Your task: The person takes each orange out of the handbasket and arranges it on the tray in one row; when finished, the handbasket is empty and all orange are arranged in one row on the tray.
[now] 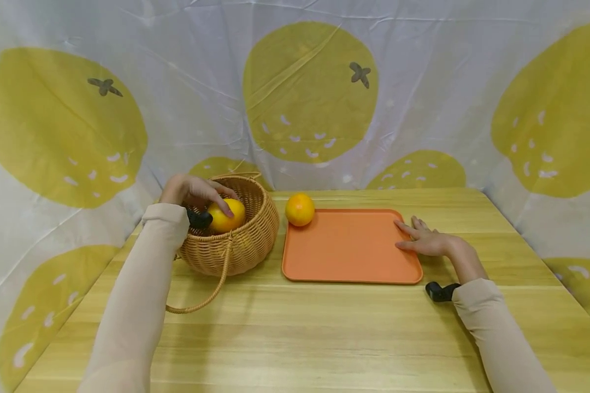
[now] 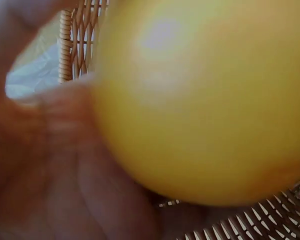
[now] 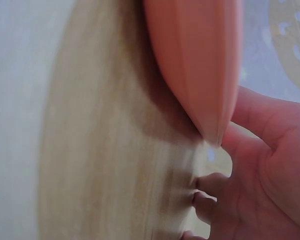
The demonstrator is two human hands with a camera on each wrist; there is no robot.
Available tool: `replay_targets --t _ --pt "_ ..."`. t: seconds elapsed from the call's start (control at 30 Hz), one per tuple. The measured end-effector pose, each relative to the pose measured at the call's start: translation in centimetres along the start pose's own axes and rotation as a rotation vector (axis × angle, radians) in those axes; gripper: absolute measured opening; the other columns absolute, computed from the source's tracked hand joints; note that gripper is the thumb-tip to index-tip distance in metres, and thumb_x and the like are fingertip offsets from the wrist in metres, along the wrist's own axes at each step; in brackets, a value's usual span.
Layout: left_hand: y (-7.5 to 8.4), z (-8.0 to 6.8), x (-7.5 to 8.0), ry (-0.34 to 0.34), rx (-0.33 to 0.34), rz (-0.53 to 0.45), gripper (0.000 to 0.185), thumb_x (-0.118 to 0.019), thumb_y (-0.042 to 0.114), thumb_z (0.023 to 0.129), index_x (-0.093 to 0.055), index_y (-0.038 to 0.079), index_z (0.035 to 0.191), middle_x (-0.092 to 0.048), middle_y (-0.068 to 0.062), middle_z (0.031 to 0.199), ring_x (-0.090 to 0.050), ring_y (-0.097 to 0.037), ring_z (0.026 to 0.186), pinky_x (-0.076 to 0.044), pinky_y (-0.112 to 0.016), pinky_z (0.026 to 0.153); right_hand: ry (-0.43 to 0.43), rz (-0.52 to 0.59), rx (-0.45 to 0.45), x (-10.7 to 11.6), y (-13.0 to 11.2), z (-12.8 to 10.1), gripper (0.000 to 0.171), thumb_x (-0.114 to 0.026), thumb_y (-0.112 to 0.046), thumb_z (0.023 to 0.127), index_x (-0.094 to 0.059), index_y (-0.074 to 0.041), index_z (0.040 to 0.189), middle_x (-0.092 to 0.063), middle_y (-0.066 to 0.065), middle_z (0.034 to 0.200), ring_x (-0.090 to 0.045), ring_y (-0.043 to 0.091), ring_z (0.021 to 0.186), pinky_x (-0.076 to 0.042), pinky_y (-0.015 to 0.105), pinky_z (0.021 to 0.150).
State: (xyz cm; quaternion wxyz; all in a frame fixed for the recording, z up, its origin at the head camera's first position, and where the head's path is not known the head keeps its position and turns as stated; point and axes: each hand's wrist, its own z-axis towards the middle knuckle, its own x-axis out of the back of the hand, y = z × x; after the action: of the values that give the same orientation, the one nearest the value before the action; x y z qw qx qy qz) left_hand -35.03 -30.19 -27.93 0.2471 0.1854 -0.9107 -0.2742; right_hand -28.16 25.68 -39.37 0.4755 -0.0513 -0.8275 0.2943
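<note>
Inside the wicker basket [image 1: 255, 245], my left hand [image 1: 196, 192] grips an orange [image 1: 228, 215], thumb and fingers around its upper side. That same orange [image 2: 205, 105] fills most of the left wrist view, with the palm [image 2: 60, 170] beside it. A second orange [image 1: 300, 209] sits at the far left corner of the coral tray [image 1: 349, 251]. At the tray's right edge, my right hand [image 1: 430, 241] is spread, some fingers touching the rim and others on the table. The right wrist view has the tray's side [image 3: 195, 65] against the right hand [image 3: 260, 160].
The basket's handle [image 1: 196, 308] hangs down onto the wooden table [image 1: 295, 338] at the front left. A curtain [image 1: 423, 71] with big yellow fruit prints stands behind and at both sides. Black wrist devices [image 1: 441, 292] are worn on both arms.
</note>
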Motion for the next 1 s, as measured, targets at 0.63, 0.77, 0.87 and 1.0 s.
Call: replay_targets --t 0.63,0.77,0.87,1.0 --pt "5.3 -5.8 -0.9 0.187 -0.278 0.148 0.064 -0.06 0.021 0.105 -0.029 0.014 0.161 -0.037 -0.017 0.153 -0.051 -0.024 0.123 -0.049 -0.036 0.1 0.006 -0.011 0.003 0.2 0.1 0.1 0.086 -0.054 -0.043 0.107 -0.008 -0.001 0.165 0.018 0.041 0.163 0.019 0.06 0.15 0.011 0.079 0.114" --pt "8.0 -7.1 -3.0 0.382 -0.351 0.182 0.059 -0.06 0.026 0.104 -0.036 0.019 0.157 -0.042 -0.013 0.15 -0.046 -0.027 0.127 -0.043 -0.043 0.103 0.009 -0.013 0.002 0.2 0.2 0.1 0.085 -0.054 -0.043 0.107 -0.008 -0.001 0.165 0.018 0.041 0.163 0.018 0.061 0.15 0.01 0.079 0.114" --pt "10.5 -6.9 -5.0 0.546 -0.392 0.132 0.056 -0.059 0.027 0.103 -0.039 0.017 0.154 -0.047 -0.014 0.143 -0.049 -0.028 0.121 -0.043 -0.042 0.1 0.01 -0.015 0.002 0.1 0.3 0.1 0.085 -0.053 -0.043 0.107 -0.008 -0.001 0.165 0.018 0.041 0.163 0.018 0.061 0.15 0.01 0.079 0.114" --pt "13.6 -5.5 -7.9 0.708 -0.451 0.035 0.055 -0.06 0.028 0.102 -0.041 0.013 0.151 -0.05 -0.016 0.134 -0.052 -0.026 0.11 -0.045 -0.035 0.091 0.011 -0.019 0.004 0.0 0.3 0.1 0.085 -0.054 -0.042 0.107 -0.008 -0.001 0.165 0.018 0.041 0.163 0.018 0.062 0.149 0.011 0.079 0.114"
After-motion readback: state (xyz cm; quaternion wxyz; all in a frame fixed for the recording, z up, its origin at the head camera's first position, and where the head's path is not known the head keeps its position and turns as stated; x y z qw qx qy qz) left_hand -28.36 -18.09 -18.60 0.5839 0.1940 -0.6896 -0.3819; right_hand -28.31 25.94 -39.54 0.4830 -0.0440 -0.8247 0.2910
